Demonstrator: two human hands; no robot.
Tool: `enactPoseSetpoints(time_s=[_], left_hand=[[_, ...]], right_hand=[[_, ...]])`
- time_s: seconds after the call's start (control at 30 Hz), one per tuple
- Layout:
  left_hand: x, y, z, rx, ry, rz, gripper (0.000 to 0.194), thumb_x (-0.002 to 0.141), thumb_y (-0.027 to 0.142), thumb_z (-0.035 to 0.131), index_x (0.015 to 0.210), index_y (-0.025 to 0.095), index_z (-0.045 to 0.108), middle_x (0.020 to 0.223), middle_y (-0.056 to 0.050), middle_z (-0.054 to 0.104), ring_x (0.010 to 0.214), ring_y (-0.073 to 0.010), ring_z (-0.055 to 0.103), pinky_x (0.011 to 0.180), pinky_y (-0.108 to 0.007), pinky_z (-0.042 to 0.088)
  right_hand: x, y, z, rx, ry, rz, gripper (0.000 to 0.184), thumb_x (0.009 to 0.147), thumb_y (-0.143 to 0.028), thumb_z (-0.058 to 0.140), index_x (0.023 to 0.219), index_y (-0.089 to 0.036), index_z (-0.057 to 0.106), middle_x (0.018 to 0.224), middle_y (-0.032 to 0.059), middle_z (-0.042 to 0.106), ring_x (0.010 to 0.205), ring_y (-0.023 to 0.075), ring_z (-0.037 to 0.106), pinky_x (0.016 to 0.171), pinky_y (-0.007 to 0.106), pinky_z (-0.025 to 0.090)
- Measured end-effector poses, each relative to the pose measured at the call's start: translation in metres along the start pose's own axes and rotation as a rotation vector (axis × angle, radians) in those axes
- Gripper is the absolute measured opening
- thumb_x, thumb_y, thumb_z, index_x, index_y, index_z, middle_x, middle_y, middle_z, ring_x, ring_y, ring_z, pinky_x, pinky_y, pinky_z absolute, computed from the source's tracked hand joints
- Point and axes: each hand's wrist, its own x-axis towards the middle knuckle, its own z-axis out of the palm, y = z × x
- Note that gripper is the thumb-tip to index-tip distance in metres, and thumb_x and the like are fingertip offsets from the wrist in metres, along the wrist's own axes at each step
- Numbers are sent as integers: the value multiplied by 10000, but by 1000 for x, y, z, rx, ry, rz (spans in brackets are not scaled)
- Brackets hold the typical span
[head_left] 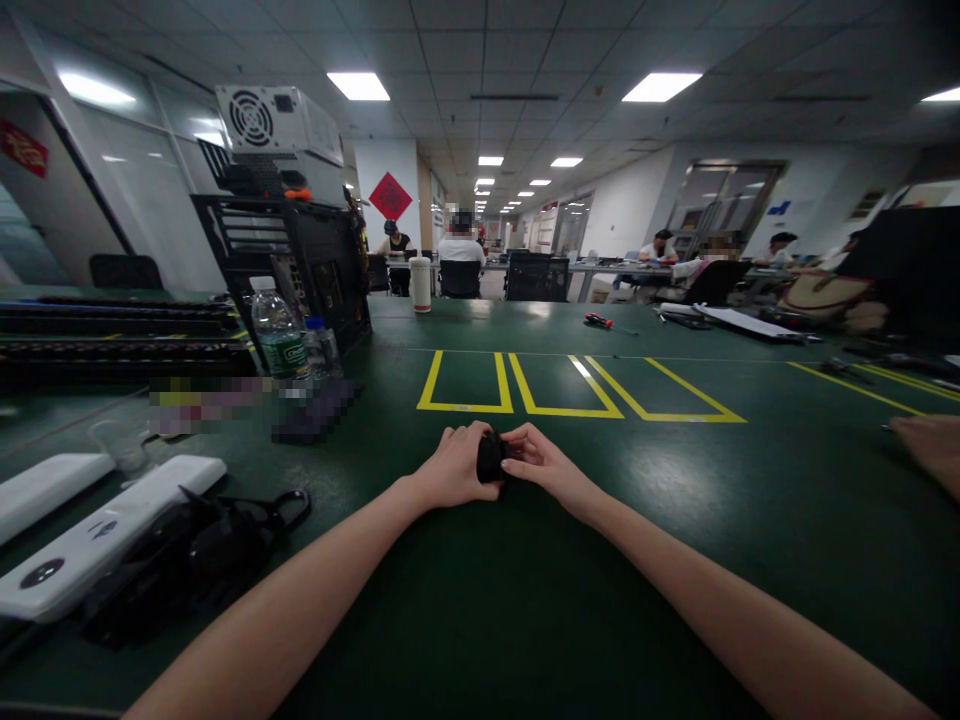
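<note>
Between my two hands is a small, dark, rounded object (491,458), too dark to name its kind. My left hand (456,465) wraps round its left side, with the thumb below. My right hand (541,462) pinches its right side between thumb and fingers. Both hands are just above or on the green table (480,600), in front of the yellow tape outlines (566,412); whether the object touches the table I cannot tell.
To the left stand a black computer case (315,265), a water bottle (276,330), white flat devices (112,535) and a black strap-like item (217,540). A white cup (421,283) and a red screwdriver (600,320) are farther back. Another person's hand (930,450) rests at right.
</note>
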Motion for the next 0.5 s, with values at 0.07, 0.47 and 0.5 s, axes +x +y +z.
enactPoseSetpoints(time_s=[0.07,0.47,0.5], left_hand=[[0,0,0,-2,-3,1,573,612,388,647,1078,181,386,1012,-65,508,921,-248,508,826,-383,351],[1,-3,4,26,29,22,604,598,378,653,1089,170,369,1007,-68,515,919,-249,510,820,-378,344],[1,-4,5,31,31,20,607,595,378,654,1089,169,369,1008,-70,516,922,-252,511,821,-381,341]], right_hand=[[0,0,1,-10,28,1,247,738,-273,589,955,-221,484,1001,15,552,978,170,535,890,380,408],[3,4,-4,-35,-25,65,395,694,-316,635,1035,-236,452,1004,29,561,967,192,545,868,400,407],[3,3,-3,-27,-12,59,375,703,-335,624,1022,-233,457,976,26,572,952,191,550,865,402,405]])
